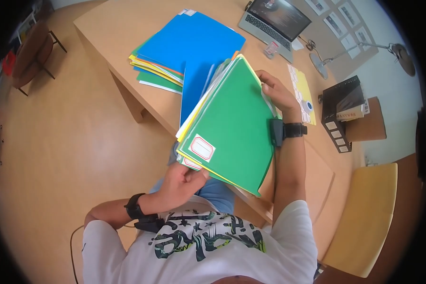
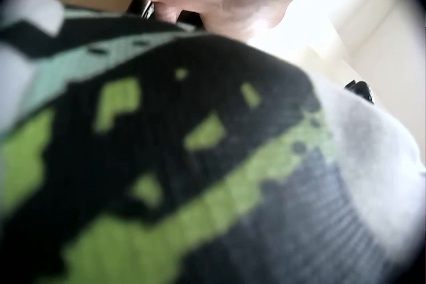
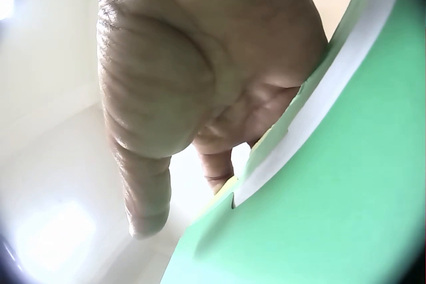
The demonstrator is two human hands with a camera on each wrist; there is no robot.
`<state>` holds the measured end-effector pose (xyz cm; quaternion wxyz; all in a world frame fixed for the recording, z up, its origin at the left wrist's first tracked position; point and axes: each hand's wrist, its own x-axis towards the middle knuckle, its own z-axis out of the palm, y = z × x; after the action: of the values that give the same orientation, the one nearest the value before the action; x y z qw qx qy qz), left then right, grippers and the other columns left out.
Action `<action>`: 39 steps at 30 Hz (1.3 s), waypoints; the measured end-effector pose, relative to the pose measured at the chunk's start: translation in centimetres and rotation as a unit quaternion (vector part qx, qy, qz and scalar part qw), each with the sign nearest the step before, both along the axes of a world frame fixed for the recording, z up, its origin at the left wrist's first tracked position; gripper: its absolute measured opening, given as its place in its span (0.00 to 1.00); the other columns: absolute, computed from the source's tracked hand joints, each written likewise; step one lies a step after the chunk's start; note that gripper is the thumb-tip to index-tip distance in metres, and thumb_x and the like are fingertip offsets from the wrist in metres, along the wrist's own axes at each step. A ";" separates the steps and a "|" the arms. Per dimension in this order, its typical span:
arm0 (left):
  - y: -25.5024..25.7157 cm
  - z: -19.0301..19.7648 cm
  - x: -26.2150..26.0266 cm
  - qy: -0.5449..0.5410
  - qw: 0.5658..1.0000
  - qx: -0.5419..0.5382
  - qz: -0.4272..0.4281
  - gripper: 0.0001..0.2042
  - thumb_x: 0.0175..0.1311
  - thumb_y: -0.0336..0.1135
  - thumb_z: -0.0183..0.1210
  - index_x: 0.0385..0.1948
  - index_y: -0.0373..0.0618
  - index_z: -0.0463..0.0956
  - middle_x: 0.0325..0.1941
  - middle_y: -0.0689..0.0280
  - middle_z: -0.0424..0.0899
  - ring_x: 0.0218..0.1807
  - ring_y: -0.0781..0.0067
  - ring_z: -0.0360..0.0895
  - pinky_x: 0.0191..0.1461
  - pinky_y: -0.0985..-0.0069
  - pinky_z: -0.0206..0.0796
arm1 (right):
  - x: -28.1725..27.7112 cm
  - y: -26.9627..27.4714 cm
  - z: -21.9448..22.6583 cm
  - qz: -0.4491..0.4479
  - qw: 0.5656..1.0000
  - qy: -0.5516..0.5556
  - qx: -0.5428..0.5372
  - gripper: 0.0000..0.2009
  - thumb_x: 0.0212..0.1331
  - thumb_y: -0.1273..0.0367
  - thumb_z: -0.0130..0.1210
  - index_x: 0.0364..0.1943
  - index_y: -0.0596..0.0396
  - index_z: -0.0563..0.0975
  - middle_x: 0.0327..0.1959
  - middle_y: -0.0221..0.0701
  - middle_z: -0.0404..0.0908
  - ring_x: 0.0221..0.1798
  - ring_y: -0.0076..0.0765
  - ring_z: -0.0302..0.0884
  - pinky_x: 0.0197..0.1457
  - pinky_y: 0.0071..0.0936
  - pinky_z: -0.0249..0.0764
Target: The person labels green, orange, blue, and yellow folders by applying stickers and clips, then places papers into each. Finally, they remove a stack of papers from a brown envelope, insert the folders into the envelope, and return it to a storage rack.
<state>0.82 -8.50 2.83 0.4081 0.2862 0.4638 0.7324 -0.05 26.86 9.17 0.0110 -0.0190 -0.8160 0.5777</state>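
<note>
A thick stack of folders is held tilted over the lap, with a green folder (image 1: 227, 128) on its face. Red-bordered labels mark its lower corner, and yellow and white edges show beneath. My left hand (image 1: 177, 189) pinches the stack's lower edge, thumb beside the label; its other fingers are hidden underneath. At the stack's right edge, my right hand (image 1: 279, 94) rests against the side. In the right wrist view the thumb (image 3: 150, 191) stands straight and apart from the green cover, while other fingers pass behind the edge. A blue folder (image 1: 191, 90) slants behind the stack.
Another pile of folders, topped by a blue one (image 1: 189, 40), lies on the desk (image 1: 99, 28). Beyond are a laptop (image 1: 274, 23), a small clear container (image 1: 271, 49), a desk lamp (image 1: 319, 66) and a black file holder (image 1: 336, 113). A yellow chair (image 1: 364, 222) stands at right.
</note>
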 end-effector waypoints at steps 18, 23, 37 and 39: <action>1.8 -0.1 -8.5 0.147 0.965 -0.096 0.196 0.35 0.59 0.31 0.62 0.66 0.42 0.51 0.65 0.54 0.63 0.52 0.62 0.75 0.55 0.69 0.68 | 2.0 2.3 0.2 -0.027 0.974 0.098 -0.201 0.30 0.46 0.60 0.70 0.51 0.62 0.71 0.36 0.31 0.81 0.34 0.25 0.79 0.37 0.17 0.74; 2.8 0.4 -10.5 -0.054 0.997 -0.047 0.000 0.30 0.62 0.26 0.57 0.66 0.41 0.54 0.56 0.59 0.75 0.52 0.72 0.76 0.53 0.73 0.72 | 2.4 4.7 -0.3 0.051 0.947 0.139 -0.286 0.28 0.43 0.64 0.72 0.49 0.61 0.74 0.37 0.32 0.82 0.34 0.25 0.81 0.37 0.20 0.78; 6.6 4.5 -30.9 0.065 0.972 0.021 0.225 0.22 0.65 0.26 0.51 0.61 0.35 0.61 0.52 0.58 0.77 0.49 0.73 0.78 0.54 0.75 0.73 | 2.2 1.8 0.8 -0.033 0.963 0.128 -0.235 0.24 0.44 0.66 0.71 0.45 0.59 0.74 0.30 0.31 0.78 0.29 0.25 0.77 0.33 0.17 0.75; 6.7 4.6 -34.5 0.104 0.989 0.016 0.101 0.25 0.64 0.28 0.53 0.62 0.35 0.59 0.53 0.58 0.77 0.47 0.73 0.79 0.54 0.75 0.74 | 2.1 1.9 0.9 -0.034 0.968 0.116 -0.221 0.28 0.42 0.64 0.72 0.48 0.59 0.74 0.35 0.31 0.80 0.33 0.25 0.79 0.37 0.18 0.76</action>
<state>-33.66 -1.81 7.45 0.2773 0.3189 0.5185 0.7433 2.01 28.79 10.06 0.1211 0.0183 -0.6600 0.7413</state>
